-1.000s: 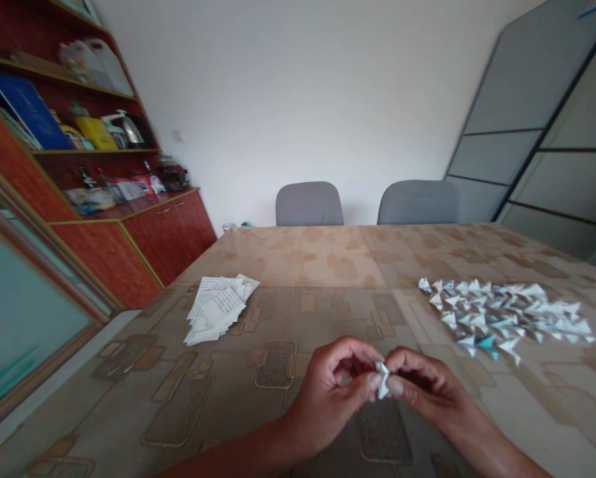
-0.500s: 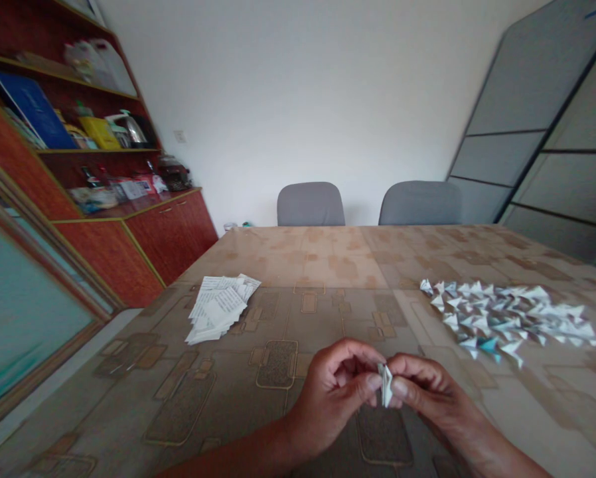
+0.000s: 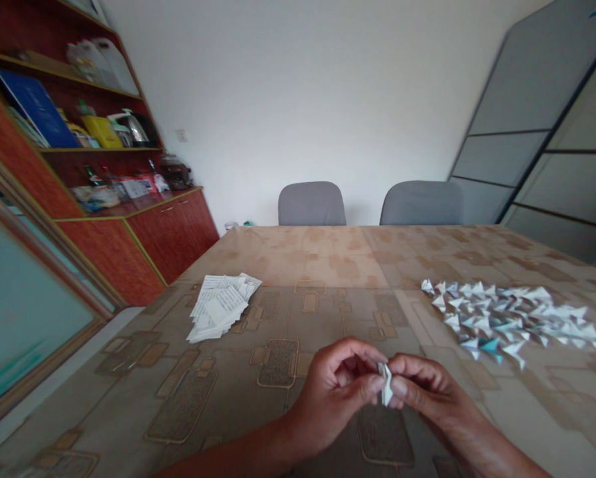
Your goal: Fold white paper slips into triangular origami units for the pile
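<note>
A small folded white paper piece (image 3: 386, 386) is pinched between both hands near the table's front. My left hand (image 3: 340, 385) grips its left side between thumb and fingers. On its right side, my right hand (image 3: 425, 388) holds it the same way, fingertips close to the left ones. A loose stack of printed paper pieces (image 3: 221, 307) lies on the table to the left. To the right are rows of folded pointed paper pieces (image 3: 507, 315), mostly white, with a teal one at the near edge.
The table (image 3: 298, 255) has a patterned brown cover. Two grey chairs (image 3: 311, 204) stand behind its far edge. A red-brown cabinet (image 3: 173, 232) with shelves of bottles and boxes is at the left, and grey panelled doors (image 3: 507, 133) are at the right.
The folded paper has turned very slightly between the fingertips. Both hands keep nearly the same place and grip, and the view has shifted a little.
</note>
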Demonstrator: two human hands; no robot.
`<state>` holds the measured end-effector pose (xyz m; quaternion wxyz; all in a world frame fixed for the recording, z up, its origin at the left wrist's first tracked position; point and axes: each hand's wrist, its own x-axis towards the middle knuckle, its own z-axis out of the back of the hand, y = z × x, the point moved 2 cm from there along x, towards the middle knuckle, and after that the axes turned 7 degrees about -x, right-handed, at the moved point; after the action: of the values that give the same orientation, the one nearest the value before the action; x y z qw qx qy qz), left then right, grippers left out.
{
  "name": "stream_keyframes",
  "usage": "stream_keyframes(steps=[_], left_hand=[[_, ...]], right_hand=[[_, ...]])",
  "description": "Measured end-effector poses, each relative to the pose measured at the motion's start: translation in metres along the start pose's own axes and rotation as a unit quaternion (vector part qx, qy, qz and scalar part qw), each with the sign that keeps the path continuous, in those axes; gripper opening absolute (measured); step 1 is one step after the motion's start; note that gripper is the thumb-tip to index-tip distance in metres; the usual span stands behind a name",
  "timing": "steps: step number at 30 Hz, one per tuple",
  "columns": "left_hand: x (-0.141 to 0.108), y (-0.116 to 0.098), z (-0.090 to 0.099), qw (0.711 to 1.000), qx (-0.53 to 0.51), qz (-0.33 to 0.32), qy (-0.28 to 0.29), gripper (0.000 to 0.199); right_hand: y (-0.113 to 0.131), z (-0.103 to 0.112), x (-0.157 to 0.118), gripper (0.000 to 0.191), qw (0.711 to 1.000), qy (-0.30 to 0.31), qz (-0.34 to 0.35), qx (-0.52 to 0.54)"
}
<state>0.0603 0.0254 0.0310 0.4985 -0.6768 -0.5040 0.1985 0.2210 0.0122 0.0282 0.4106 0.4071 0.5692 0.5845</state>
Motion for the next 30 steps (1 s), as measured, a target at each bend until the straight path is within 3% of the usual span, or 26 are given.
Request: stream_keyframes(steps=[11, 30], left_hand=[[-0.0007, -0.0023, -0.0013, 1.000, -0.011, 0.011, 0.005, 0.023], [-0.0001, -0.0038, -0.0019, 1.000, -0.003, 0.008, 0.003, 0.020]], right_hand=[[-0.0053, 0.0002, 0.0008, 0.028, 1.000, 0.021, 0.007, 0.017], [-0.0031, -0.0017, 0.0009, 0.033, 1.000, -0.001, -0.010, -0.001]])
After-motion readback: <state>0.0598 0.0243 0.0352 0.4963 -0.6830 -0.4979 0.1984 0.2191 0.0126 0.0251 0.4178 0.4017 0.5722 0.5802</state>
